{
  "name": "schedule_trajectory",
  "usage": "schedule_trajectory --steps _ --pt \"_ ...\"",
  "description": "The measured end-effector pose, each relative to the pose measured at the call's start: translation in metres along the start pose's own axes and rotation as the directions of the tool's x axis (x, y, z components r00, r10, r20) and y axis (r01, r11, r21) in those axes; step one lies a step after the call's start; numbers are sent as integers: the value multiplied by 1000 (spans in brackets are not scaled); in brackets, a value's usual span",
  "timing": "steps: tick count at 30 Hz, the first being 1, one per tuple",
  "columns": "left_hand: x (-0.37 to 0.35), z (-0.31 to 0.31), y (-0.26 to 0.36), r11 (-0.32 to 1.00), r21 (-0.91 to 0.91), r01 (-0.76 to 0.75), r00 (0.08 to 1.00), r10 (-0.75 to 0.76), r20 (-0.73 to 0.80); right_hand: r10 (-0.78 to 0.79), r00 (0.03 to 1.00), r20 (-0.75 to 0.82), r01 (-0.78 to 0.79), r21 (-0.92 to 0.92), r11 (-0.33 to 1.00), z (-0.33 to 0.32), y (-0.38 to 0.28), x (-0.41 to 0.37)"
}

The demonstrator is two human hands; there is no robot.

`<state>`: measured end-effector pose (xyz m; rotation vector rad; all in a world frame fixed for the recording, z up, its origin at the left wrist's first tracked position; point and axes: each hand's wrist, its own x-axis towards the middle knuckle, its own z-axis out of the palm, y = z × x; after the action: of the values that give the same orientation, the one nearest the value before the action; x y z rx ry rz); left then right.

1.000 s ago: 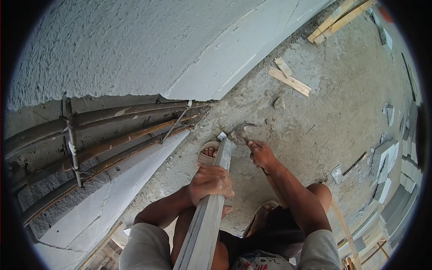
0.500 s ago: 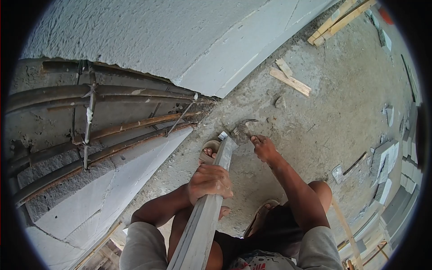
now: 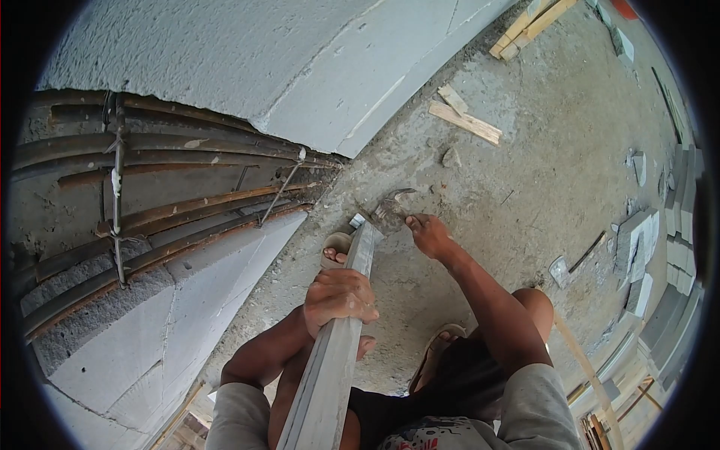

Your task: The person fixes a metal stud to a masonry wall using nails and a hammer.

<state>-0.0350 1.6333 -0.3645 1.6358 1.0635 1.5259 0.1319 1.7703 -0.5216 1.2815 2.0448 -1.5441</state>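
Head view: the bar (image 3: pixel 335 367) runs from the person's lap area up to a far end near the floor (image 3: pixel 525 187), between the two feet. The left hand (image 3: pixel 341 298) is clamped round its upper length, knuckles up, a grip that seems meant to stop it rolling or sliding. The right hand (image 3: pixel 430 236) is closed, apparently on the hammer (image 3: pixel 393 202), whose head lies just beside the bar's far end; whether they touch cannot be told, and the forearm hides much of the handle. Holding the bar well back probably spares the left fingers from the hammer. A small pale piece (image 3: pixel 358 220) sits at the bar's tip.

Close on the left, one foot (image 3: pixel 335 249), the rods (image 3: pixel 217 202) and the edge of the lower block (image 3: pixel 172 322) limit sideways movement; the upper wall's (image 3: pixel 300 75) corner juts in ahead. More room for the hammer arm lies to the right, over floor bearing a stone (image 3: pixel 451 157) and wood scraps (image 3: pixel 466 124). Farther out are boards (image 3: pixel 531 28) and, at the right edge, stacked slabs (image 3: pixel 679 199).
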Motion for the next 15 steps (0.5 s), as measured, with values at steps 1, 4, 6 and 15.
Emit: schedule_trajectory --steps 1,4,6,15 --pt "0 -1 0 1000 1 -1 1000 1 -2 -6 1000 -7 6 -8 1000 1 -1 1" --pt "-1 -4 0 1000 0 8 1000 -8 29 -12 1000 -11 12 -27 1000 2 2 2" --pt "-2 -4 2 1000 -6 9 1000 -9 16 -4 1000 -10 4 -19 1000 2 3 3" --pt "-6 -3 3 1000 -10 23 1000 -23 -13 -24 1000 -5 24 -32 999 0 3 2"
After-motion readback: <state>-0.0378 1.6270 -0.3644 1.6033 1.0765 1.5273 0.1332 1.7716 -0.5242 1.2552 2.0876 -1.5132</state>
